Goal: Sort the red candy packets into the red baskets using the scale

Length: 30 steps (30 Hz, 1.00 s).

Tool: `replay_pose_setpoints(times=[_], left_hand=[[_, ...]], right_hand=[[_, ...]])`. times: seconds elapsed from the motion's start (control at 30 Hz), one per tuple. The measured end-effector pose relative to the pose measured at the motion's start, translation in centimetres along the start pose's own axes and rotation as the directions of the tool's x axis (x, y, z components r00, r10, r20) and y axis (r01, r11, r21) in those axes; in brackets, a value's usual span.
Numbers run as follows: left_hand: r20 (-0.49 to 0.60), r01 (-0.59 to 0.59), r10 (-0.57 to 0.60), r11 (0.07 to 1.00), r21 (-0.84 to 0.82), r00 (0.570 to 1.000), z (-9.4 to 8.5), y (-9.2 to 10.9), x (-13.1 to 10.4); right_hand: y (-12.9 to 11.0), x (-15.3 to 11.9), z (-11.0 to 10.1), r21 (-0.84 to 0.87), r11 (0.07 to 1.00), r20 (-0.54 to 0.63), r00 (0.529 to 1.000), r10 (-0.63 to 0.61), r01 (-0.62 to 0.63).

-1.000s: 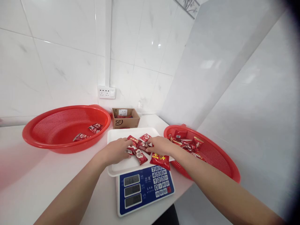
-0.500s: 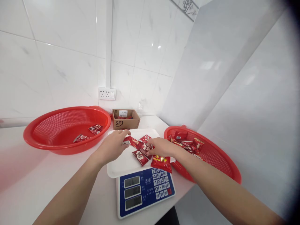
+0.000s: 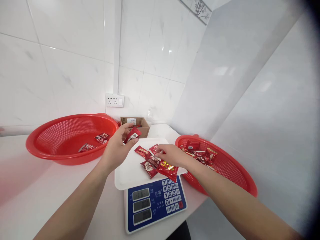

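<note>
My left hand [image 3: 117, 143] is raised over the left side of the scale's white tray [image 3: 127, 173], its thumb and fingers closed around a small red snack packet [image 3: 133, 134]. My right hand [image 3: 171, 154] hovers low above the tray's right half with fingers curled together; what lies between the fingertips is hidden. Under and beside those fingers are several red packets, among them one with a round pale print [image 3: 149, 169], a narrow one [image 3: 142, 151] and a shiny red-and-gold packet [image 3: 168, 169] at the tray's front right. The blue scale panel [image 3: 156, 203] faces me.
A red perforated basket [image 3: 37, 151] with a few packets stands left. Another red basket [image 3: 240, 173], holding more packets, sits right of the scale. Behind the tray is a cardboard box [image 3: 145, 132] against the wall, near a clear bottle [image 3: 149, 115]. A wall socket [image 3: 114, 100] is above.
My left hand has lifted a red snack packet off the tray, up and slightly left. My right hand has shifted slightly, and the red-and-gold packet has moved a little left.
</note>
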State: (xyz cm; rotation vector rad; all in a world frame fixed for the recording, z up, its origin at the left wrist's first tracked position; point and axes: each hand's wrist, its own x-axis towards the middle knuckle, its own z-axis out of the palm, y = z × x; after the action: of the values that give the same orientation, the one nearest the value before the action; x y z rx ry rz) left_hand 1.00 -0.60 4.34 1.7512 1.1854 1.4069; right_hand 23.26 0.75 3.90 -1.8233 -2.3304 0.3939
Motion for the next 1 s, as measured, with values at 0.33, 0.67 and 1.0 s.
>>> replay_pose_setpoints(times=[0.33, 0.67, 1.0], left_hand=[[0.286, 0.295, -0.152, 0.766, -0.571, 0.946, 1.2, 0.3, -0.7], [0.496, 0.358, -0.136, 0.850, -0.387, 0.858, 4.2, 1.0, -2.9], [0.202, 0.391, -0.448, 0.383, -0.837, 0.871, 0.9, 2.5, -0.1]], right_hand=[[-1.3, 0.7, -0.7, 0.325, 0.937, -0.374, 0.927, 0.000, 0.131], [-5.6, -1.6, -0.6, 0.423, 0.842, -0.514, 0.854, -0.081, 0.335], [6.5, -0.2, -4.3, 0.351, 0.928, -0.325, 0.914, 0.243, -0.122]])
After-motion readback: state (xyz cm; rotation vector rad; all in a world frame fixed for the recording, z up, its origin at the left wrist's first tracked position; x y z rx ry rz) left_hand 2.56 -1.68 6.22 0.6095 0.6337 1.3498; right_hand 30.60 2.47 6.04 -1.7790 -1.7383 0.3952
